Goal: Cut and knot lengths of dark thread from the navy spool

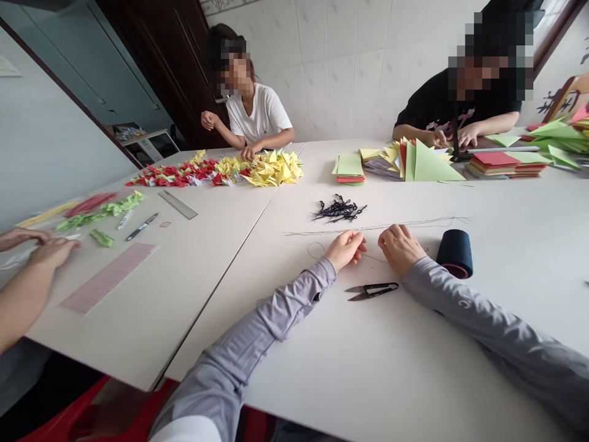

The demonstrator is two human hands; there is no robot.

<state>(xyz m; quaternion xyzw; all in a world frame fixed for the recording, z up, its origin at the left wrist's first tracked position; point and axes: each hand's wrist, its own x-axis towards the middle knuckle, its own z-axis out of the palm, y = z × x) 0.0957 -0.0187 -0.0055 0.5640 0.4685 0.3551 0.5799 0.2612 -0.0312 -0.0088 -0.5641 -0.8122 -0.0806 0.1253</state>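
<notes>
Item: left grip (345, 248) and right grip (401, 248), both curled, fingertips drawn together near a thin dark thread (414, 222); whether either pinches it, cannot tell. Thread lies across mid-bench (285, 368), a slack loop beside the left grip. Adjacent: navy thread cone (454, 253), black-handled thread snips (372, 291). Fine thread suits light, even fingertip pressure.

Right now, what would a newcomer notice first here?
The long heap of folded yellow and red paper pieces on the far left table stands out first. Green and yellow paper triangles fan out at far right, and a dark thread spool sits beside the right hand.
</notes>
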